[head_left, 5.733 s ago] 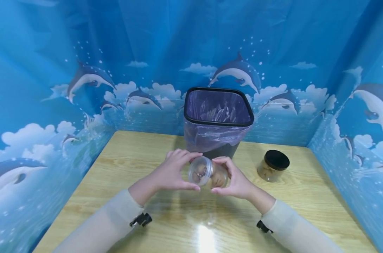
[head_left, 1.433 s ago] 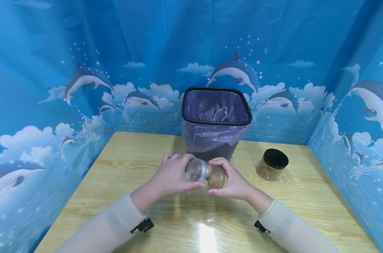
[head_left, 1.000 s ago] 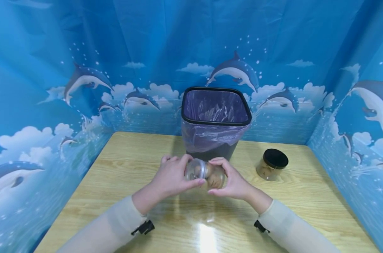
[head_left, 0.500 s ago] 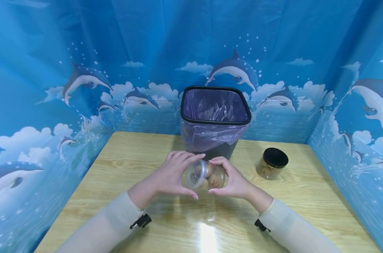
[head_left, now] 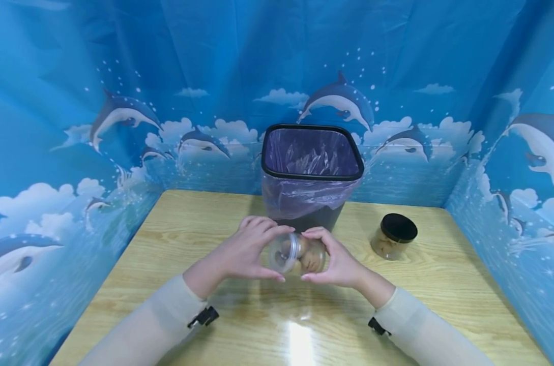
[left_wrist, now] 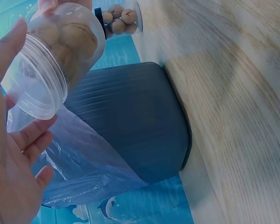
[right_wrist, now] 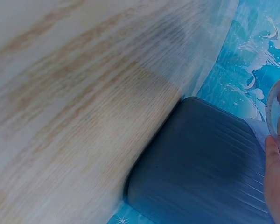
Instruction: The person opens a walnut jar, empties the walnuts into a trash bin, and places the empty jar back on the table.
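Just in front of the bin, a clear jar (head_left: pixel 311 256) of round brown walnuts is held up on its side. Its clear screw lid (left_wrist: pixel 46 79) faces left. My right hand (head_left: pixel 343 264) grips the body of the jar from the right. My left hand (head_left: pixel 244 249) is curved around the lid, thumb below and fingers above, and in the left wrist view a fingertip touches the lid's ridged edge. Only part of the right hand and the jar's end show at the edge of the right wrist view.
A dark bin (head_left: pixel 320 218) with a purple liner (head_left: pixel 299 195) stands at the back of the wooden table (head_left: pixel 190 218). To the right is a second walnut jar (head_left: pixel 388 246) with a black lid (head_left: pixel 399 228). A blue dolphin-print curtain (head_left: pixel 240 66) surrounds the table.
The jar has tipped from facing me to more sideways. My left thumb and fingers have shifted around the lid, loosening half a second ago and drawing slightly nearer now. My right hand keeps its grip.
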`<action>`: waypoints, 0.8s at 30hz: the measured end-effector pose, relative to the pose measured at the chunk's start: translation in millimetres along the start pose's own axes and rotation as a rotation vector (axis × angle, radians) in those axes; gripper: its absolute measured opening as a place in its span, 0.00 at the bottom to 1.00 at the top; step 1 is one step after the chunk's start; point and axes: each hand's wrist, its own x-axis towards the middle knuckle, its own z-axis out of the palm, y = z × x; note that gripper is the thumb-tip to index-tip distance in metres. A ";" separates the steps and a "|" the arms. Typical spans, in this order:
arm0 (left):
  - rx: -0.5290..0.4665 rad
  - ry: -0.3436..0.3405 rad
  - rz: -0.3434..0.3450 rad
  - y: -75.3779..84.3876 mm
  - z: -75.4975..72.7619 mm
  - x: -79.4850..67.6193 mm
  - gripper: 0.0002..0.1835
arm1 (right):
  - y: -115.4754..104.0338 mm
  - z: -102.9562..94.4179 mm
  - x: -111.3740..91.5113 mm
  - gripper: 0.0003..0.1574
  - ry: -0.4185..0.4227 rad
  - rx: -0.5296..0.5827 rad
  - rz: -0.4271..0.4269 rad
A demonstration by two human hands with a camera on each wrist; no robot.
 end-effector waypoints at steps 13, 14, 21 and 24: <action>0.066 -0.020 -0.188 10.3 -0.6 1.9 0.53 | -1.2 1.1 1.5 0.55 -0.001 0.005 0.005; 0.073 -0.020 -0.202 11.3 -0.4 2.0 0.52 | -1.2 1.2 1.5 0.55 -0.003 0.005 0.004; 0.109 -0.022 -0.283 18.4 1.3 2.1 0.48 | -2.4 2.8 1.5 0.54 -0.006 -0.001 0.007; 0.105 -0.039 -0.327 21.5 1.3 2.5 0.46 | -2.5 3.7 2.1 0.55 -0.005 -0.008 0.014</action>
